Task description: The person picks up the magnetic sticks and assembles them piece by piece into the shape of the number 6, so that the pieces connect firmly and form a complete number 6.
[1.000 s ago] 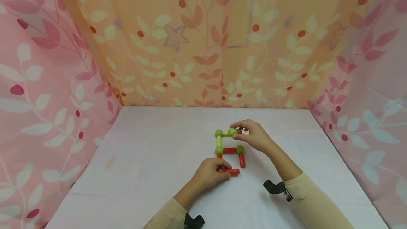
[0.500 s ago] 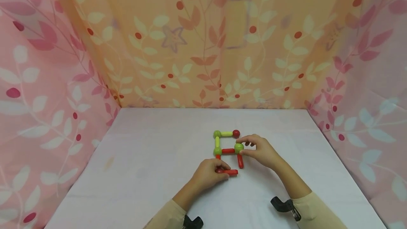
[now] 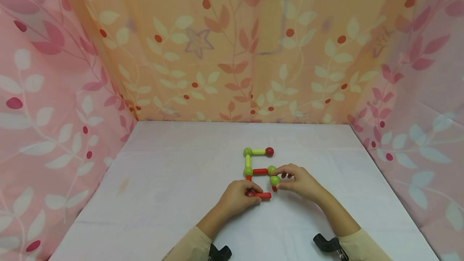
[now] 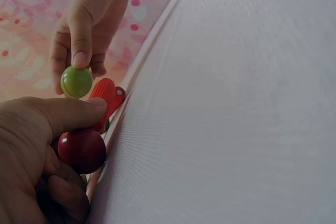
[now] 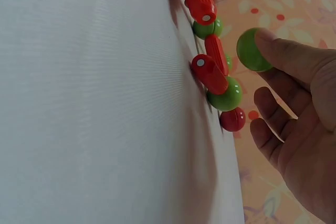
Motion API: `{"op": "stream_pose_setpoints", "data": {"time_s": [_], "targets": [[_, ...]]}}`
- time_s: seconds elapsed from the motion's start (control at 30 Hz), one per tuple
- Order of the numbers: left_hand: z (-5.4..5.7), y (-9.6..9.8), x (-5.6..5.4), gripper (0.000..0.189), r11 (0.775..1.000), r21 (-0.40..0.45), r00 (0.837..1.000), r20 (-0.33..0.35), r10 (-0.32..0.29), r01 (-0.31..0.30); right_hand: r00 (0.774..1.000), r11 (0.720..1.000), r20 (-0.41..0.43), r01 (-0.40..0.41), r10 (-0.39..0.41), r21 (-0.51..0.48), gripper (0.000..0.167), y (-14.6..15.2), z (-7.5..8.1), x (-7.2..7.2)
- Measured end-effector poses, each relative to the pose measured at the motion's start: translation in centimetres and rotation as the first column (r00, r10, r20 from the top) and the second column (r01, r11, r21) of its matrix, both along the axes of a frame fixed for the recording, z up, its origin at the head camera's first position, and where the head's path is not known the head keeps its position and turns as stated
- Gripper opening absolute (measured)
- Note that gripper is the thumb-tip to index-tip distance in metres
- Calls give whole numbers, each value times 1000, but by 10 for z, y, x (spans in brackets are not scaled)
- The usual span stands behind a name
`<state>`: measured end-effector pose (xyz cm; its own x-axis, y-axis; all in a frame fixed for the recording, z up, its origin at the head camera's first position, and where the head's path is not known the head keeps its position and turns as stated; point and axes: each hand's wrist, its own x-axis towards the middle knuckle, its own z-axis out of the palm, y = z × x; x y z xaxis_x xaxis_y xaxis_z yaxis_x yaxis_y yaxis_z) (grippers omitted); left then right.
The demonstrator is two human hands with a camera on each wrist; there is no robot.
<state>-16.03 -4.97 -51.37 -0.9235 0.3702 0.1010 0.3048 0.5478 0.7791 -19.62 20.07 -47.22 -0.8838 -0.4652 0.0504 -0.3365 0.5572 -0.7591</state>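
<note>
My right hand (image 3: 302, 183) pinches a green ball (image 3: 275, 181) between thumb and fingers. In the head view the ball covers part of a red rod (image 5: 209, 74) that runs from another green ball (image 3: 271, 170); the right wrist view shows it held apart from the pieces. My left hand (image 3: 237, 198) holds a dark red ball (image 4: 82, 151) at the near left corner of the figure, with a red rod (image 3: 265, 195) sticking out to the right. Yellow-green rods (image 3: 248, 160) and green balls (image 3: 247, 152) form the far left side.
The figure lies on a white-covered table (image 3: 163, 164). A red ball (image 3: 269, 152) ends its far yellow-green rod. Patterned cloth (image 3: 232, 51) hangs behind and at both sides. Black wrist devices (image 3: 326, 243) show at both sleeves.
My right hand has carried the green ball toward me, from the far right corner past the middle green ball. The red ball at the far corner is uncovered. My left hand stays in place.
</note>
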Motion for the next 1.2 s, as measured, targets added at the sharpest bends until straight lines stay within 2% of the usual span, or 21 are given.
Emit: {"op": "stream_pose_setpoints", "data": {"time_s": [0.4, 0.73, 0.97, 1.1, 1.2], "targets": [[0, 0, 2, 20, 1000, -5, 1000, 20, 6, -6, 995, 996, 55, -90, 89, 15, 37, 6, -9, 7], [0, 0, 3, 20, 1000, -13, 999, 31, 18, -18, 979, 983, 86, -180, 183, -48, 40, 8, -18, 9], [1, -1, 3, 19, 1000, -22, 1000, 7, 14, -13, 966, 972, 111, -225, 232, -73, 39, 8, -26, 9], [1, -1, 3, 19, 1000, -25, 1000, 14, 12, -12, 969, 974, 105, -215, 222, -67, 40, 6, -24, 11], [0, -1, 2, 20, 1000, -28, 1000, 27, 13, -12, 970, 974, 100, -218, 223, -59, 39, 4, -17, 15]]}}
